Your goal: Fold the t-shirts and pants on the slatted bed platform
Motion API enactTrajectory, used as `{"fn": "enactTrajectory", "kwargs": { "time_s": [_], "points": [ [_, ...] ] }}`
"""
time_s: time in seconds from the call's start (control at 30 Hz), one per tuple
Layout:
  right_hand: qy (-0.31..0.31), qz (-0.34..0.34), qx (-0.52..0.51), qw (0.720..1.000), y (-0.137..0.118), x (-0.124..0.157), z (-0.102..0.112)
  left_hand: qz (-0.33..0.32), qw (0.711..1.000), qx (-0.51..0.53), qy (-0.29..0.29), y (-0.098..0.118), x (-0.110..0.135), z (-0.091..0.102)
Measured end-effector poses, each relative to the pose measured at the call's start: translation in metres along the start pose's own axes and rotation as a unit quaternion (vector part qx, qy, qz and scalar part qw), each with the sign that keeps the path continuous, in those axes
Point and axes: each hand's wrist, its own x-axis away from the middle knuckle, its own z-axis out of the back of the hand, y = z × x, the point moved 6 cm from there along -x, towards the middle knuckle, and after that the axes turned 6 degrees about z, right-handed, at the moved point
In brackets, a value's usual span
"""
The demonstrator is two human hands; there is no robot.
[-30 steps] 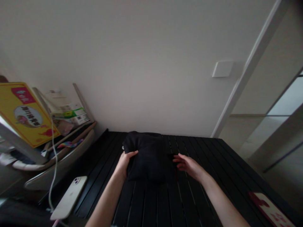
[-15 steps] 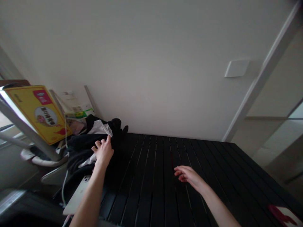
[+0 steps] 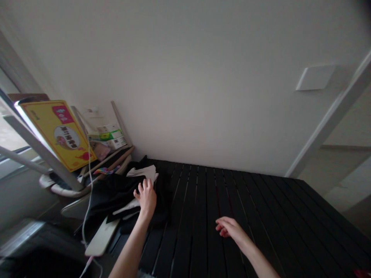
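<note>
My left hand point(image 3: 146, 197) lies on a pile of black and white clothes point(image 3: 121, 192) at the left edge of the black slatted table point(image 3: 246, 208); its fingers are spread over the dark cloth and close on nothing. My right hand point(image 3: 228, 228) hovers low over the bare slats in the middle, fingers loosely curled with nothing in them. A white phone point(image 3: 102, 240) on a cable lies just under the front of the pile.
A yellow box point(image 3: 59, 133) and small cartons point(image 3: 107, 137) lean on a rack at the far left. A white wall runs behind the table, with a switch plate point(image 3: 314, 77) at the right and a door frame point(image 3: 327, 127) beside it.
The folded black garment went from the table's middle to the left pile, carried by my left hand, which now rests lower on it. My right hand stayed near the middle. The view swung left.
</note>
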Motion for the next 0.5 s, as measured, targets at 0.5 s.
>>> {"fn": "enactTrajectory", "kwargs": {
  "time_s": [0.5],
  "points": [
    [0.027,0.092,0.018,0.995,-0.018,0.013,-0.016,0.015,0.987,0.121,0.103,0.011,0.022,0.088]
  ]
}}
